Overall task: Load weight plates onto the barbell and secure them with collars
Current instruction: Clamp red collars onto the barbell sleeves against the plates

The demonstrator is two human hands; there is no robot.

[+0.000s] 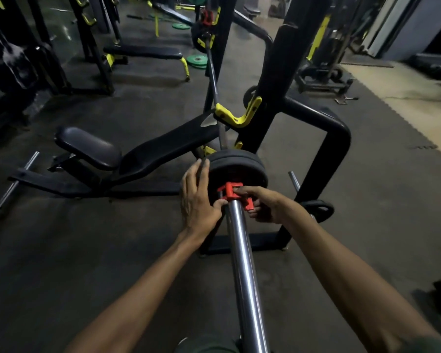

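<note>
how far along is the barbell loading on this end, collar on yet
Done: black weight plates sit on the near barbell sleeve. In hand: the red collar is against the plates, the right hand pinching it, the left hand touching it. Left: locking it; whether it is clamped cannot be told. The far end shows another red collar.

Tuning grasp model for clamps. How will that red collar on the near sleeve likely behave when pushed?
The red collar looks like moulded plastic, so probably light and stiff. It rides a polished chrome sleeve, so likely slides easily until clamped. Pressed against the black plates, it probably stops there; right hand pinches it, left hand steadies.
</note>
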